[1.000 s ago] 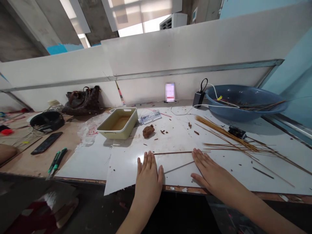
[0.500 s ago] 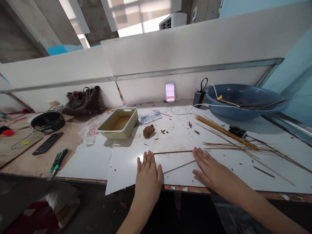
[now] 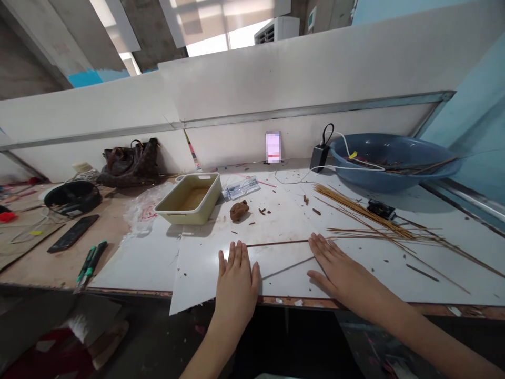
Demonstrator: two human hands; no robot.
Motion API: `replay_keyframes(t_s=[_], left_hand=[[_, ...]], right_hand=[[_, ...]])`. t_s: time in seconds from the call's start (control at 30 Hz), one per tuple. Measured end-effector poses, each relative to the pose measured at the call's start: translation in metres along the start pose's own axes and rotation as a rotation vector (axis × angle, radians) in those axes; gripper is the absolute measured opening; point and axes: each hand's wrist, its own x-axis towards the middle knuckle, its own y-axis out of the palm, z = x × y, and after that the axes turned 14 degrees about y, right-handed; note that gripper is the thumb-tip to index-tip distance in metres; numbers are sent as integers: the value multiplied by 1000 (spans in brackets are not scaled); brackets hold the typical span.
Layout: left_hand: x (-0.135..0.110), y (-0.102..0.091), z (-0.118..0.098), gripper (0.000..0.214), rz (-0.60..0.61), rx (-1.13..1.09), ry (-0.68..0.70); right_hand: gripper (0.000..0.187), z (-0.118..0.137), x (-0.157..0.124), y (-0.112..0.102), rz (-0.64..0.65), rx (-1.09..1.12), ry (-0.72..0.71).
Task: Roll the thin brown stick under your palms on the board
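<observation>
A thin brown stick (image 3: 278, 242) runs crosswise on the white board, its ends passing under the fingers of both hands. My left hand (image 3: 236, 279) lies flat over its left end, fingers stretched out and thumb apart. Over the right end, my right hand (image 3: 333, 263) is also flat, thumb spread away. Between the hands, nearer the edge, there is a slanting thin grey line; whether it is a stick or a shadow I cannot tell. Beyond the left fingertips sits a lump of brown clay-like material (image 3: 239, 210), with small brown bits (image 3: 263, 211) near it.
A cream basin (image 3: 187, 217) stands left of the lump, a blue tub (image 3: 379, 181) at back right. Bundled thin sticks (image 3: 355, 208) lie to the right, near a black box-shaped item (image 3: 381, 209). Green-handled cutters (image 3: 91, 260), a dark phone (image 3: 73, 233) and a handbag (image 3: 130, 166) are left.
Both hands stay flat on the stick and have shifted very slightly toward the far side of the board. The whole view has drifted a little too.
</observation>
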Motion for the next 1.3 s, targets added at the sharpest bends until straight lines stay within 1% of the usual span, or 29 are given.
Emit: replay_keyframes(t_s=[0.07,0.13,0.23,0.27,0.33,0.37,0.43,0.5,0.57,0.63,0.7,0.83,0.9,0.97,1.03,1.1,1.17,1.3], left_hand=[[-8,-2,-1,59,-3,7,2],[-3,-6,-8,60,-17,12,-6],[22,-9,-30,61,-45,-23,46],[31,-7,-38,62,-43,-54,94],[45,0,-53,68,7,-124,198],[49,3,-57,70,35,-145,214],[47,9,-62,69,65,-166,211],[36,11,-62,64,50,-157,210],[23,9,-59,60,12,-135,237],[17,5,-55,58,-7,-121,262],[23,2,-52,57,-1,-122,248],[48,0,-48,56,31,-116,166],[48,2,-48,57,32,-112,159],[36,4,-50,57,7,-109,170],[21,6,-51,56,-32,-109,181],[12,7,-50,56,-52,-109,185],[17,7,-47,56,-37,-106,181],[45,4,-41,56,23,-102,140]], right_hand=[[86,3,-10,-3,14,7,1],[85,13,-8,-10,29,26,-2],[81,40,13,-24,66,71,-60],[80,50,22,-28,96,84,-85],[81,67,36,-33,169,97,-94],[82,73,41,-33,197,99,-83],[82,78,40,-32,222,111,-54],[80,76,30,-28,209,131,-56],[78,71,17,-23,179,142,-75],[76,67,11,-19,147,131,-86],[75,66,15,-16,127,112,-76],[80,68,38,-16,118,80,-19],[81,68,39,-16,118,73,-19],[79,65,28,-14,101,70,-47],[77,62,12,-11,54,65,-76],[77,59,2,-8,4,57,-98],[79,57,4,-6,-16,45,-104],[80,56,31,-4,-3,17,-64]])
